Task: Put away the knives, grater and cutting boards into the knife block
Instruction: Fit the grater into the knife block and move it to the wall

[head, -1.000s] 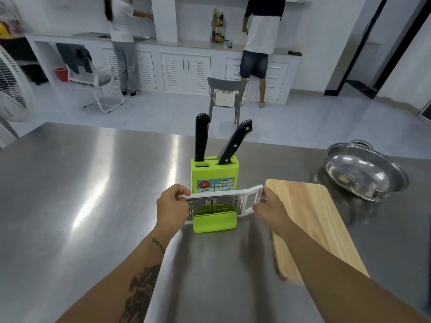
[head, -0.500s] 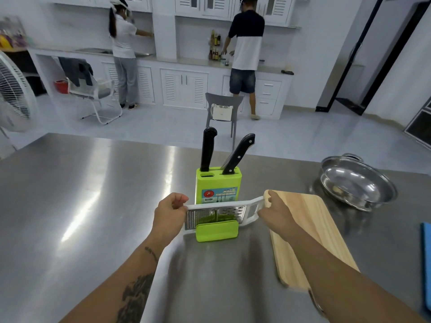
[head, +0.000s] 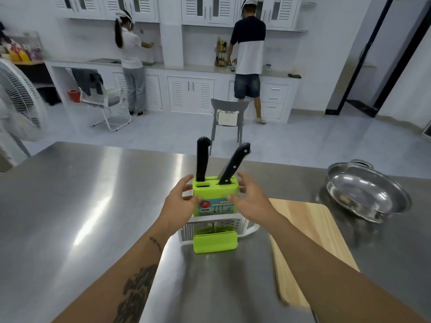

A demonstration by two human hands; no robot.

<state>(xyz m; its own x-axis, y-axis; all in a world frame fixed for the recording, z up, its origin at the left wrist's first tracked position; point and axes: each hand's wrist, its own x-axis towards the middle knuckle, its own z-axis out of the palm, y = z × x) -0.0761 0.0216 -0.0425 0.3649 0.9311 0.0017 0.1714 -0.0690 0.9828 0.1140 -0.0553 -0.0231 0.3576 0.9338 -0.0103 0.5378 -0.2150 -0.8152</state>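
Observation:
A lime-green knife block [head: 211, 188] stands mid-table with two black-handled knives [head: 202, 159] [head: 234, 163] in its top slots. The white-framed metal grater [head: 218, 226] sits on edge in the block's front rack, behind the low green lip [head: 215, 241]. My left hand [head: 179, 202] is at the block's left side, fingers spread and touching it. My right hand [head: 250, 200] hovers at the block's right side, fingers apart. A wooden cutting board [head: 307, 234] lies flat on the table to the right, partly under my right forearm.
A steel pan with a lid [head: 366, 191] rests at the far right of the steel table [head: 81, 206]. Beyond the table stand a grey chair [head: 227, 117], a fan [head: 16, 99] at left, and two people at the back counter.
Both hands let go of the grater, which now rests in the front rack, and moved up to either side of the green block. The head camera tilted up.

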